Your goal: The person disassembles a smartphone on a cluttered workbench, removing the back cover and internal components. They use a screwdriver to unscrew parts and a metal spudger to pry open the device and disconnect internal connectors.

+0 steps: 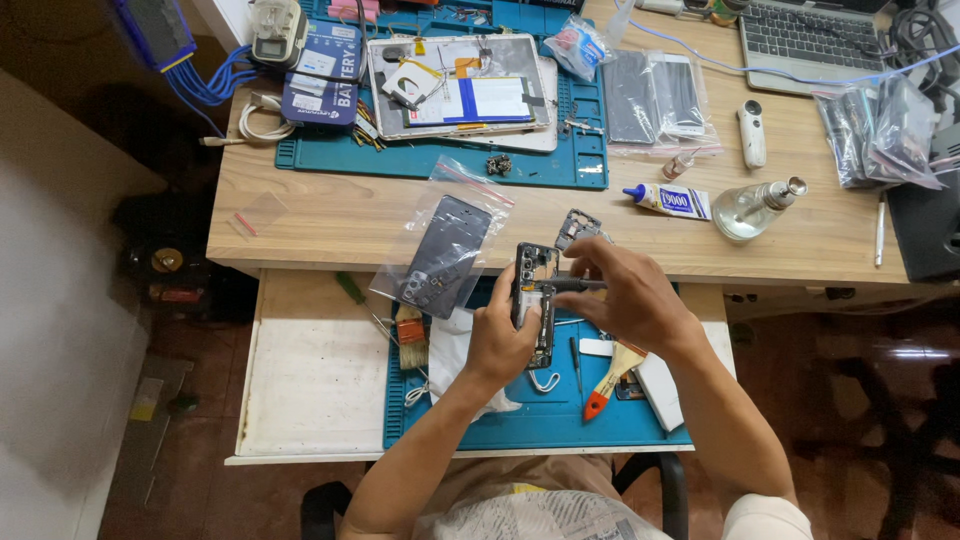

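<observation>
A wooden desk (330,215) with a pull-out shelf fills my view, and over the shelf's blue mat (560,420), near its back edge, my left hand (500,340) closes around one opened phone frame (535,300) while my right hand (625,295) pinches one dark screwdriver (575,285) against it. I judge the frame light, stiff and fragile, best gripped by its long edges. I count two brushes (612,378), one glue tube (668,201) and two mats.

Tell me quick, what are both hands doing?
Left hand: closed around the opened black phone frame.
Right hand: closed on a thin dark screwdriver.
</observation>
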